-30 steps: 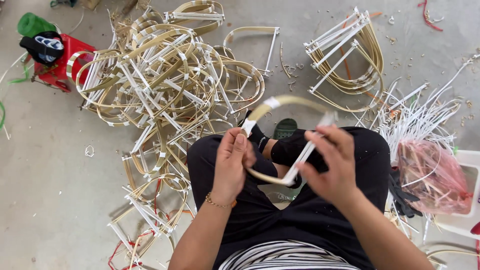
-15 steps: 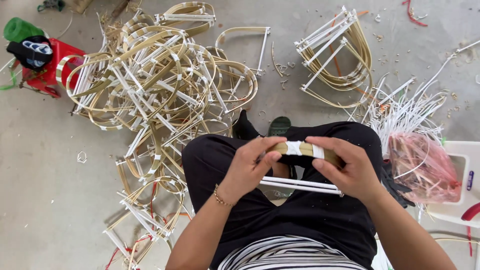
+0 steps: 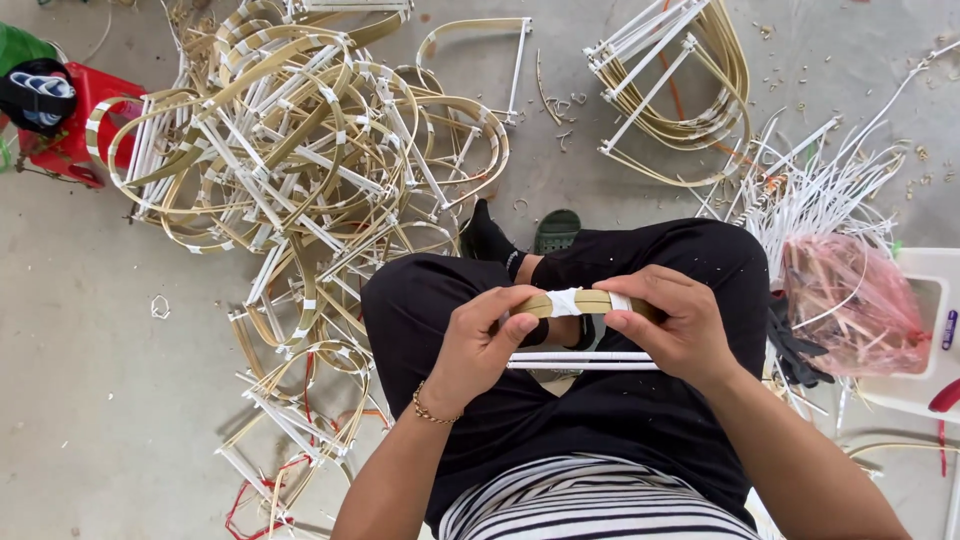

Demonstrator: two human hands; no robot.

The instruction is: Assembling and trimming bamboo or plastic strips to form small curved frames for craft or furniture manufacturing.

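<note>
I sit on the floor with black trousers, and both hands hold one bent bamboo-strip frame (image 3: pixel 572 303) over my lap. My left hand (image 3: pixel 485 340) grips its left end, thumb on top. My right hand (image 3: pixel 672 325) grips its right end. White tape wraps the middle of the tan strip between my thumbs. The frame's white cross rods (image 3: pixel 580 361) run level just under my fingers. The frame lies edge-on to the camera, so its curve is hidden.
A big heap of finished bamboo-and-white-rod frames (image 3: pixel 300 170) lies at the left front. A neater stack of frames (image 3: pixel 690 80) lies at the upper right. Loose white rods (image 3: pixel 820 190), a pink plastic bag (image 3: pixel 850 310), a white stool (image 3: pixel 930 330) at right; a red stool (image 3: pixel 75 125) far left.
A second ago the frame stood upright showing its arch; I have tipped it flat and drawn it down to my lap, hands closing in on the taped middle.
</note>
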